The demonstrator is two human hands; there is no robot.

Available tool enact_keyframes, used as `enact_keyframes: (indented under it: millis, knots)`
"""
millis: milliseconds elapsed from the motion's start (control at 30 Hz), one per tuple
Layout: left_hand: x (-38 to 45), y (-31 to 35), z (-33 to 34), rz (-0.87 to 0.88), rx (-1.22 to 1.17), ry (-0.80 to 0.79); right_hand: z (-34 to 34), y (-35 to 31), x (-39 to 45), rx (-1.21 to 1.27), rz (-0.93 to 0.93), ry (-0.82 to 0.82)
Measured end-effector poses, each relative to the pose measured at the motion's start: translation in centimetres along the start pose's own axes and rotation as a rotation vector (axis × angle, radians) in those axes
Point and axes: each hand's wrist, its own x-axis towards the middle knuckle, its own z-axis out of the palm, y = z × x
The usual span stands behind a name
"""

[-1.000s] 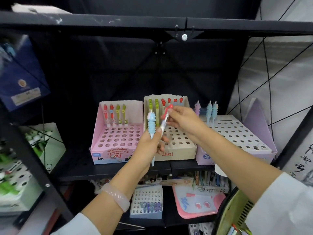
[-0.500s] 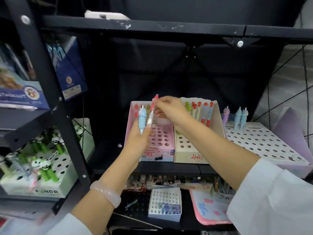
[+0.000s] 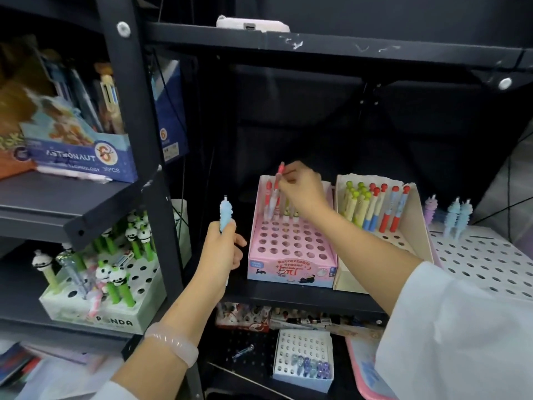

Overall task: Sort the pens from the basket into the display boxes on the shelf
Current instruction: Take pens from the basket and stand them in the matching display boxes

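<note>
Two pens are in your hands. Your right hand pinches a red-capped pen near its top, its lower end in the back row of the pink display box on the shelf. Your left hand has its grip clenched around a light blue pen, upright, just left of that box. Beside the pink box stands a cream display box.

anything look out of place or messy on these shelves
Yes. In the white panda display box at lower left, a clear pen and a pink striped pen lean crookedly among the upright green panda pens. On the bottom shelf, one small clear pen lies loose beside the small white holed box.
</note>
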Motion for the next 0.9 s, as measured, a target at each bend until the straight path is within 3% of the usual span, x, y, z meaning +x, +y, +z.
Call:
enact_keyframes:
  millis: [267,733,833,900]
  knots:
    - [-0.3,-0.2,0.0,-0.012,-0.01,-0.094,0.8,-0.1,0.4,-0.077,-0.033,0.006]
    - [-1.1,0.1,0.2,0.015,0.062,-0.11,2.5,1.4,-1.8,-0.346,0.106,-0.222]
    - [-1.4,0.7,0.9,0.052,0.071,-0.122,1.3,1.1,-2.7,-0.08,0.1,-0.207]
    - [-1.7,1.0,2.0,0.066,0.047,-0.143,0.2,0.6,-3.6,0.214,0.142,-0.374]
